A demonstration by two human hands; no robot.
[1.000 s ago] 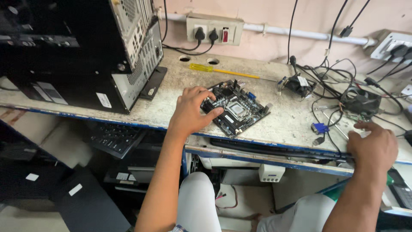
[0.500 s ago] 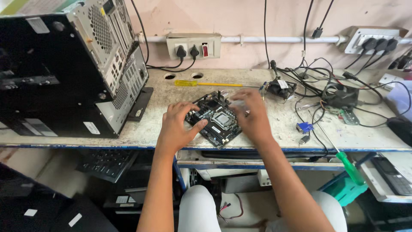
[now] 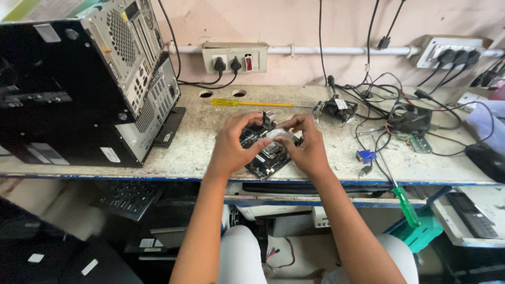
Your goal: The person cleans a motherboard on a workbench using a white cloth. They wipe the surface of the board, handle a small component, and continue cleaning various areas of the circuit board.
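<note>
- Bench (image 3: 210,152): pale, worn top with a blue front edge, set against the wall.
- Computer case (image 3: 84,79): black with a grey rear panel, tilted, at the left end of the bench.
- Tangle of black cables (image 3: 379,100): spread over the right rear part of the bench, around a small fan (image 3: 407,117).
- Motherboard (image 3: 265,155): small, dark, flat on the bench near the middle of the front edge.
- Left hand (image 3: 231,150): curled over the left side of the motherboard, fingers bent, thumb resting on the board.
- Right hand (image 3: 305,147): closed, fingertips pinching a small pale object (image 3: 278,134) just above the motherboard.
- Green-handled screwdriver (image 3: 394,184): overhanging the front edge, right of the hands.
- Yellow-handled screwdriver (image 3: 247,103): near the rear edge, behind the motherboard.
</note>
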